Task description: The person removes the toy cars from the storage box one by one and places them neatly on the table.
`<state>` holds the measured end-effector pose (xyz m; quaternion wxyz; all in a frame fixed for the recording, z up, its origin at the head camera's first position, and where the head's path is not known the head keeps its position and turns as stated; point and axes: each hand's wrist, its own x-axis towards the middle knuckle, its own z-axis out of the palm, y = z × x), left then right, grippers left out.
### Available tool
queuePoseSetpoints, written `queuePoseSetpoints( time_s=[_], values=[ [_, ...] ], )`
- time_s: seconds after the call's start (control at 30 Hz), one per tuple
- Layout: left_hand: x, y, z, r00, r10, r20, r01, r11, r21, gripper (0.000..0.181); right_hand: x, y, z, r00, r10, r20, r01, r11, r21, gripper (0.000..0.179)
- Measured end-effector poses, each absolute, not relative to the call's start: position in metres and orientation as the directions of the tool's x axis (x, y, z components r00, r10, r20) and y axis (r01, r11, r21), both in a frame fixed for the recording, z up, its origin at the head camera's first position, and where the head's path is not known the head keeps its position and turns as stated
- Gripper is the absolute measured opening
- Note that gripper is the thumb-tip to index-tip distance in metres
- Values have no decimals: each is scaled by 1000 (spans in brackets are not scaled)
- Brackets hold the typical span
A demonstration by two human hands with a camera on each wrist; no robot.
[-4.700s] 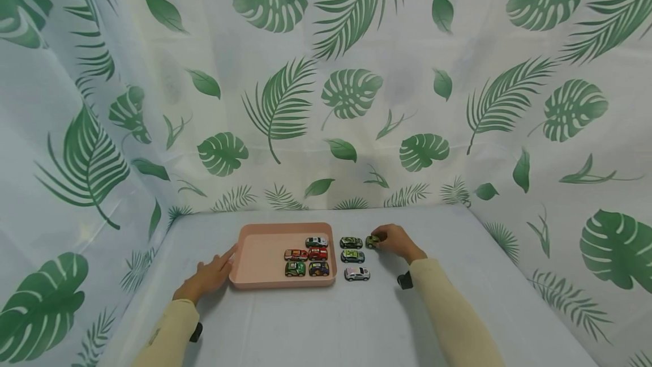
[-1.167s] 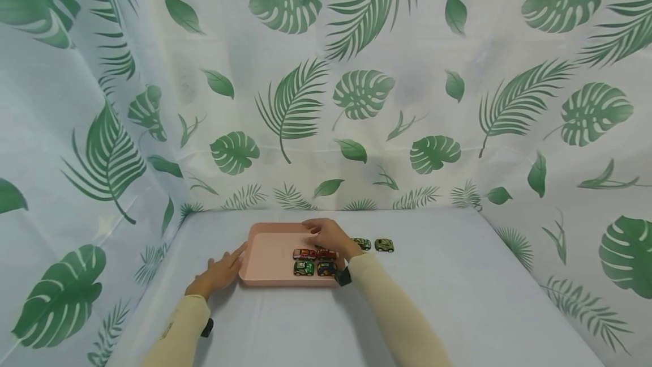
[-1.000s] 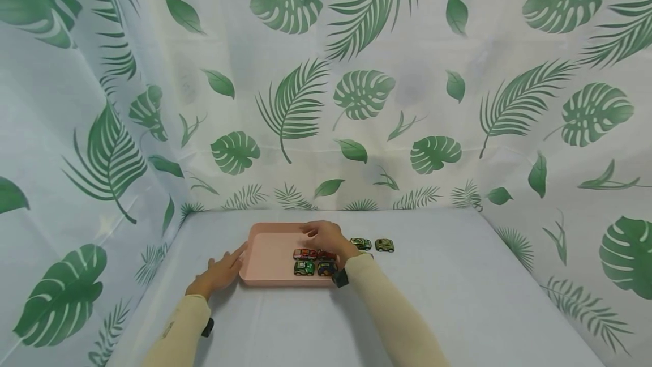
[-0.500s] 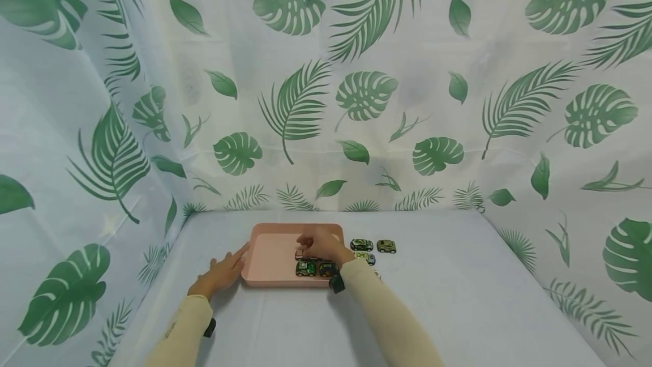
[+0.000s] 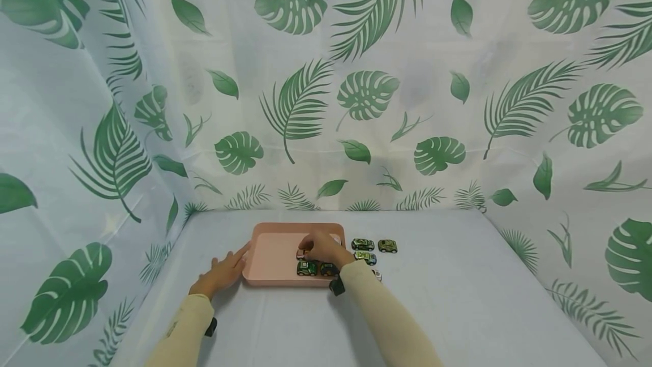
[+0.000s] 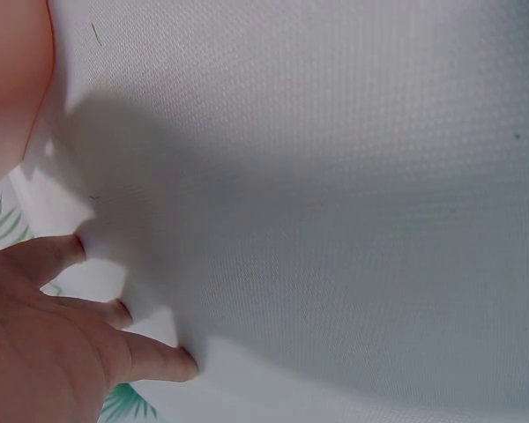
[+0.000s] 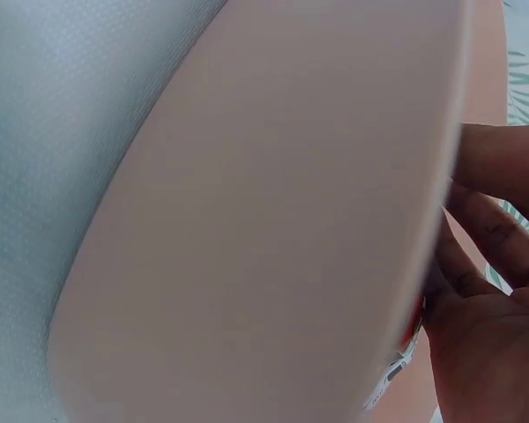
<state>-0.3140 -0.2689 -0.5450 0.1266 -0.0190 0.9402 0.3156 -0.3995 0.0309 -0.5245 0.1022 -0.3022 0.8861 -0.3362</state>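
Note:
In the head view a pink tray [image 5: 270,282] lies on the table with several toy cars in its right part. My right hand [image 5: 324,247] reaches into the tray and pinches a red-orange toy car [image 5: 300,255], mostly covered by the fingers. A green toy car [image 5: 307,268] and a dark blue one [image 5: 329,269] stand in the front row. The red toy car beside them is hidden under the hand. My left hand [image 5: 220,274] touches the tray's left side with its fingers spread; in the left wrist view fingertips rest on the tablecloth.
Right of the tray stand several toy cars: a dark green one [image 5: 363,244], a camouflage one [image 5: 387,246], a yellow-green one [image 5: 365,257] and a silver one [image 5: 376,275] partly behind the right sleeve. A leaf-print curtain [image 5: 305,174] rises behind the table.
My right hand has come from the camouflage car on the table into the tray, first to its back right, then down and forward onto the red-orange car. The left hand stays at the tray.

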Motion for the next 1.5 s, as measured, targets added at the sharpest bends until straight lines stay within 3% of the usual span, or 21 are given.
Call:
queuePoseSetpoints(
  time_s=[0.37, 0.83, 1.5],
  values=[
    [-306, -262, -529, -964, 47, -264, -113, 822, 559, 56, -402, 32, -529, -781, -624, 40, -491, 572, -657, 23],
    [-313, -268, -543, -965, 33, -259, -125, 812, 569, 59, -407, 39, -519, -781, -620, 74, -502, 553, -665, 24],
    [-310, -264, -535, -964, 54, -261, -107, 820, 562, 58, -412, 73, -504, -829, -555, 71, -459, 601, -655, 26]
  ],
)
